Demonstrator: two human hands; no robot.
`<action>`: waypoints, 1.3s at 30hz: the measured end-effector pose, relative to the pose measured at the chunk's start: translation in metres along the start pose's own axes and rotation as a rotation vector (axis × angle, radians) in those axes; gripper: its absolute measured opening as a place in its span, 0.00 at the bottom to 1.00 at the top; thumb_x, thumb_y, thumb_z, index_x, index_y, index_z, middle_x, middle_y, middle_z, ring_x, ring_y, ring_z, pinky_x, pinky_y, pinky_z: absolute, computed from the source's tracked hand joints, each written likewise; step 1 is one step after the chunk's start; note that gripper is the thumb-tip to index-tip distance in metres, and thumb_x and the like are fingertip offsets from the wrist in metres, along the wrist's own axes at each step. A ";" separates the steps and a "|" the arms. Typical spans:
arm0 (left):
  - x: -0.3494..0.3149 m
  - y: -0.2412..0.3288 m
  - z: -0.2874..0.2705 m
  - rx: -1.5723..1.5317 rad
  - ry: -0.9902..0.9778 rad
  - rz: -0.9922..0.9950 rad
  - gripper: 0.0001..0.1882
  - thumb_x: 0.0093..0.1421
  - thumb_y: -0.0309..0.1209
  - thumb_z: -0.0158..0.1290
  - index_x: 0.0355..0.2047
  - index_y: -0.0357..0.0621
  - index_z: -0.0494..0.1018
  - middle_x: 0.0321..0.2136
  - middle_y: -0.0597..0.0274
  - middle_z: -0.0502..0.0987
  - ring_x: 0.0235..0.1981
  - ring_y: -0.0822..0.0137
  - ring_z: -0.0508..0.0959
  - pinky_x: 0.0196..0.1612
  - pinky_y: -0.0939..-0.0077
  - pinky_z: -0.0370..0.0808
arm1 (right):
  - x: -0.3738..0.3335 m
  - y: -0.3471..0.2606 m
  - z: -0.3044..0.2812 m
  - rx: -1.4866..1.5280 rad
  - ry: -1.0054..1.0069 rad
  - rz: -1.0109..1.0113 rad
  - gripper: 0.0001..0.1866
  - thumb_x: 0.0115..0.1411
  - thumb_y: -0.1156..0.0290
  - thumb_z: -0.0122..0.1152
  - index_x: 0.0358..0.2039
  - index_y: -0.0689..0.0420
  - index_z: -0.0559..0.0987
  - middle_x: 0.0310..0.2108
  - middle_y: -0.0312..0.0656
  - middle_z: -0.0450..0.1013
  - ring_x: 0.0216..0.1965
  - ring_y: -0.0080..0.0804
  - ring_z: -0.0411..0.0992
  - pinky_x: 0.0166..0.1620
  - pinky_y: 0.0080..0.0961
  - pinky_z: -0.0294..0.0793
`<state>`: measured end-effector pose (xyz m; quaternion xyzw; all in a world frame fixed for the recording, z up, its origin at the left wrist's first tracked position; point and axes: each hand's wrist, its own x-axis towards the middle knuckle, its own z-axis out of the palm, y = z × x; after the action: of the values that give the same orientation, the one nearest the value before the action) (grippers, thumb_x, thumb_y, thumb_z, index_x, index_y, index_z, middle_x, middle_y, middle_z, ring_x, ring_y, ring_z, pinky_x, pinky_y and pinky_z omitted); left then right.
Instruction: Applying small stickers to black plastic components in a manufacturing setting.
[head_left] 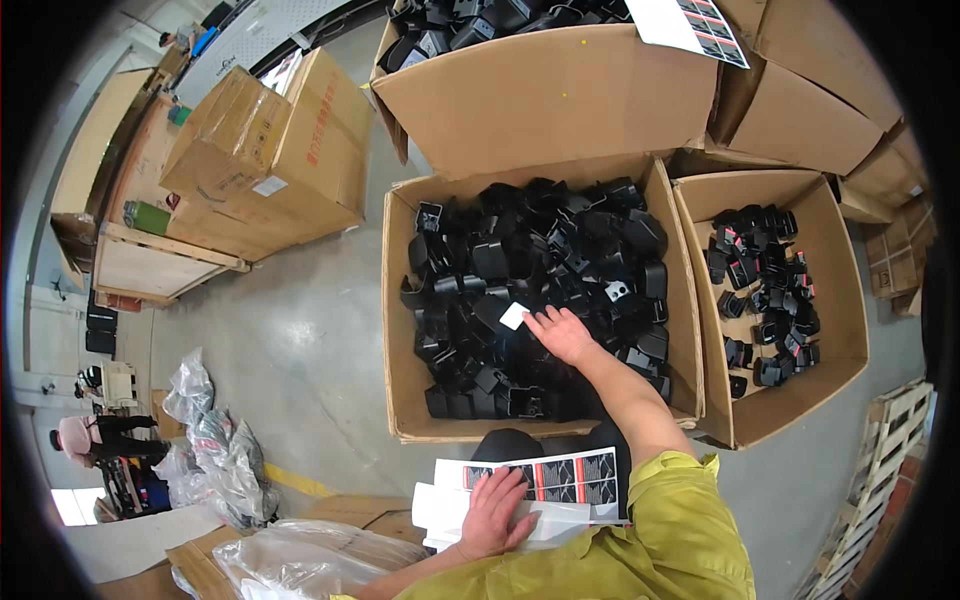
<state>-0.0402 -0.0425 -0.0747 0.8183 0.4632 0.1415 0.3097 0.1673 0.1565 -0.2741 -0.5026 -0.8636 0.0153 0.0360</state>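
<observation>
My right hand (pixel 562 334) reaches over a large open cardboard box, its fingertips closed on the edge of a small white label (pixel 515 316). Beneath it lies a heap of black plastic parts (pixel 490 260), molded and curved, that fills the box (pixel 396 330). Across my lap are printed label sheets (pixel 597 478) in white, red and black. My left hand (pixel 493 512) rests on them with its fingers laid flat. Part of the sheets is hidden under that hand and my forearm.
To the right, a smaller cardboard box (pixel 850 340) holds several black parts with red-and-black labels. Beyond the big box stands another carton (pixel 550 110) of black parts, with a label sheet (pixel 690 30) on its edge. Plastic bags (pixel 215 440) lie left; a wooden pallet (pixel 870 480) stands right.
</observation>
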 end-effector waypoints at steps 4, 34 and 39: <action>0.004 0.002 -0.001 -0.009 -0.018 -0.006 0.24 0.49 0.38 0.55 0.44 0.38 0.67 0.48 0.52 0.66 0.53 0.53 0.62 0.56 0.56 0.54 | 0.001 0.009 -0.042 0.532 0.057 0.249 0.25 0.49 0.76 0.51 0.50 0.53 0.62 0.34 0.42 0.74 0.36 0.39 0.72 0.40 0.31 0.68; -0.025 0.086 -0.114 -1.214 0.110 -0.161 0.14 0.59 0.29 0.46 0.43 0.34 0.68 0.35 0.63 0.74 0.35 0.77 0.72 0.41 0.82 0.68 | -0.142 -0.167 -0.331 1.852 0.290 0.337 0.38 0.51 0.72 0.60 0.58 0.58 0.49 0.48 0.49 0.63 0.45 0.28 0.65 0.48 0.24 0.64; -0.025 0.079 -0.118 -1.326 0.091 -0.110 0.15 0.60 0.29 0.45 0.45 0.32 0.66 0.37 0.62 0.73 0.36 0.76 0.72 0.43 0.81 0.68 | -0.141 -0.170 -0.332 1.828 0.279 0.311 0.39 0.50 0.73 0.60 0.58 0.59 0.49 0.49 0.48 0.63 0.44 0.27 0.65 0.47 0.23 0.65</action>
<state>-0.0623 -0.0494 0.0677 0.4228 0.3316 0.4150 0.7342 0.1148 -0.0535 0.0606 -0.3863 -0.4275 0.6323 0.5179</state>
